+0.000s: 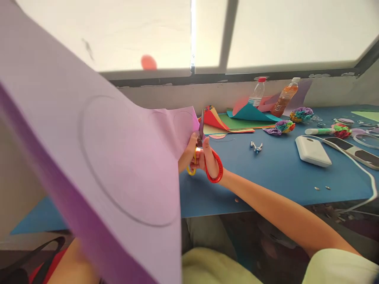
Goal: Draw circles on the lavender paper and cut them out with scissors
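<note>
A large sheet of light purple paper (127,165) rises close to the camera on the left, with drawn circles on it. Its far edge is pinched by my left hand (187,152), whose thumb shows while most of the fingers are behind the sheet. Scissors with one red and one yellow handle (219,173) are in my right hand (209,157), the thumb through the red loop and fingers in the yellow one. The blades point up and away at the paper's far edge, near my left thumb. Whether they bite into the paper I cannot tell.
Coloured paper sheets (251,122) lie at the back of the blue table (266,177), before two bottles (286,96). To the right are crumpled paper flowers (302,114), a glue stick (319,131), a white power bank (313,151) with a cable, and a compass-like metal tool (257,147).
</note>
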Action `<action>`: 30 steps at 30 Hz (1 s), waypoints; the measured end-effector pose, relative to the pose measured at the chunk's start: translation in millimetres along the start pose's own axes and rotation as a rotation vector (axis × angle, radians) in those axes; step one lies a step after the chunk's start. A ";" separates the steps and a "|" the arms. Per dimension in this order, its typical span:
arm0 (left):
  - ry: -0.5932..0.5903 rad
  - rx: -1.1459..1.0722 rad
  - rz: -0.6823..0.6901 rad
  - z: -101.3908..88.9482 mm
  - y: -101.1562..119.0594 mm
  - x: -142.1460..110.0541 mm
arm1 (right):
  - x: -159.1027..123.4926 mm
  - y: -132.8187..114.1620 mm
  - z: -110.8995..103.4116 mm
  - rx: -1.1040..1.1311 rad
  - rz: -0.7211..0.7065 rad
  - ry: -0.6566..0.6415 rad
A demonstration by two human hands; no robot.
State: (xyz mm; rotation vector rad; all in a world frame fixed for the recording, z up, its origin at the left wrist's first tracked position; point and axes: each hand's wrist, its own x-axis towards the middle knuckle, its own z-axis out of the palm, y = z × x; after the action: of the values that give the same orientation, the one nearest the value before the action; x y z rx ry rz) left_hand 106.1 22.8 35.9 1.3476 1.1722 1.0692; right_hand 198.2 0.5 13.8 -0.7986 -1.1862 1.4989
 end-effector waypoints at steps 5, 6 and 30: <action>-0.038 0.118 0.145 -8.3 -3.1 1.3 | 1.4 0.2 -0.6 0.017 0.009 0.018; -0.016 0.125 0.180 -9.2 -4.4 2.6 | 1.4 -0.4 -0.6 0.022 0.011 0.018; 0.096 -0.034 0.386 -15.0 -9.5 21.1 | 6.1 4.6 -9.2 0.021 0.082 0.002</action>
State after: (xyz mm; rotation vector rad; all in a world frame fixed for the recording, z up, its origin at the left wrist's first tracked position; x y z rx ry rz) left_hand 93.2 45.8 28.0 1.5485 0.9770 1.4341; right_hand 203.6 9.0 7.3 -0.8432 -1.1467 1.5749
